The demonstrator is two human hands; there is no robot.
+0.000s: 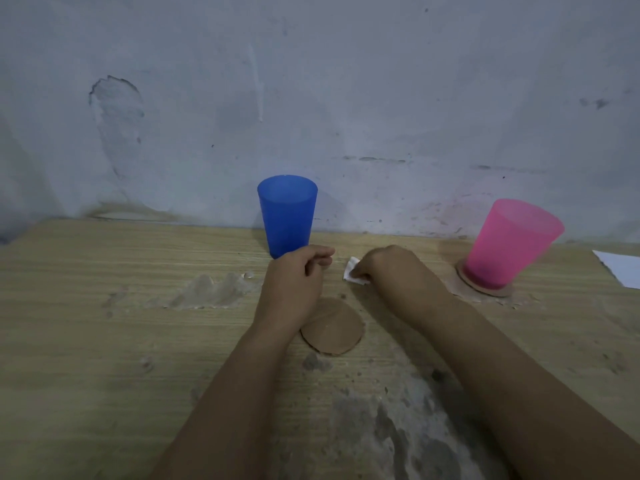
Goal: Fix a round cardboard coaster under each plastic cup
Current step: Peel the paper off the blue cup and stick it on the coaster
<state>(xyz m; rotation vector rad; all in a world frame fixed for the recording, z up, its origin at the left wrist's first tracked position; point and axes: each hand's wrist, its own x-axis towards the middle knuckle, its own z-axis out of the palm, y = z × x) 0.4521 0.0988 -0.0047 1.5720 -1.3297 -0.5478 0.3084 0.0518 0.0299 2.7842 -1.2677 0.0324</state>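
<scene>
On the tabletop point(104, 341), a loose cardboard coaster point(334, 329) lies just in front of the blue cup point(287, 214). Between them, the left hand point(298, 282) is curled, apparently empty, while the right hand point(391, 271) pinches a small white scrap point(352, 271) in its fingers. Well right of the blue cup, the pink cup point(509, 244) stands on another coaster point(485, 289).

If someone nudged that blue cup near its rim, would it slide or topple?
The blue cup is tall, narrow-based and looks empty, so it would probably tip. Thin plastic suggests it is light. Unlike the pink cup, it has no coaster under it.
</scene>
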